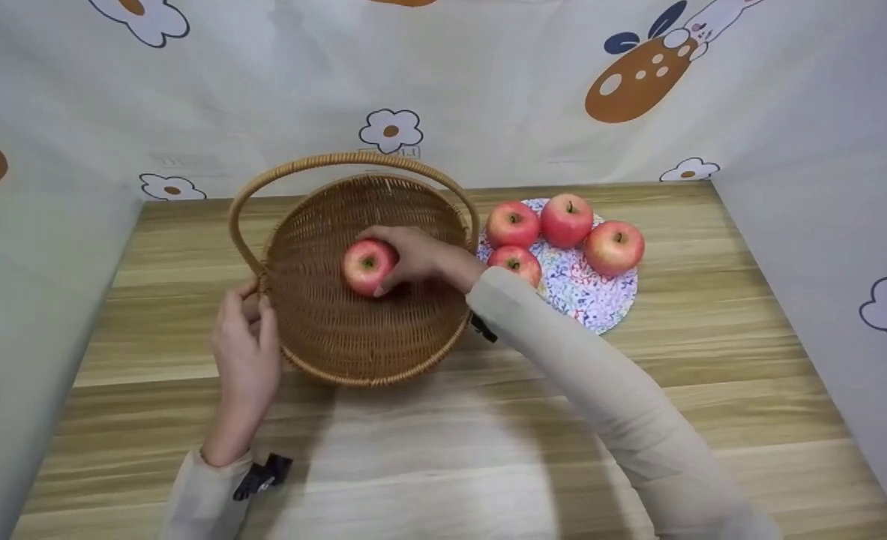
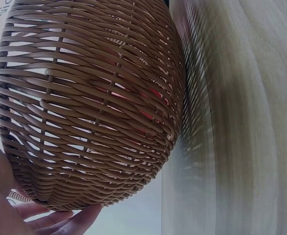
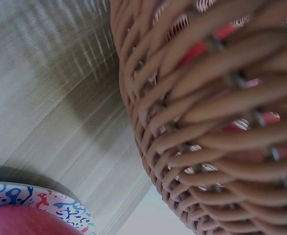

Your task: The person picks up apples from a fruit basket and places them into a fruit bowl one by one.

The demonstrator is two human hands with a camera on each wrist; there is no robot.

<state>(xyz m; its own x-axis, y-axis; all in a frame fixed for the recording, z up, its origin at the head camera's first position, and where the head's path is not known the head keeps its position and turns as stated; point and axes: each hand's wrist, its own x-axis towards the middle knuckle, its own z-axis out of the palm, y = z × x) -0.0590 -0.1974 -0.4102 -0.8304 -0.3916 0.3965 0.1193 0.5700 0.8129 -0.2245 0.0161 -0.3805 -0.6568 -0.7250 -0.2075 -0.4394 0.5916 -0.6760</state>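
Note:
A round wicker basket (image 1: 368,352) with an arched handle stands on the table, tilted so that its inside faces the head view. My left hand (image 1: 247,345) grips its left rim near the foot of the handle; in the left wrist view the fingers (image 2: 80,220) lie against the weave (image 2: 94,112). Inside the basket my right hand (image 1: 417,255) holds a red apple (image 1: 367,268), thumb and fingers on either side of it. The right wrist view has the basket's outer wall (image 3: 222,127) up close, with bits of red through the gaps and no fingers visible.
Right of the basket lies a patterned plate (image 1: 585,300) bearing several red apples (image 1: 614,247), one partly behind the right sleeve. A printed cloth wall (image 1: 488,97) rises behind the wooden table (image 1: 713,360), and more cloth stands at both sides.

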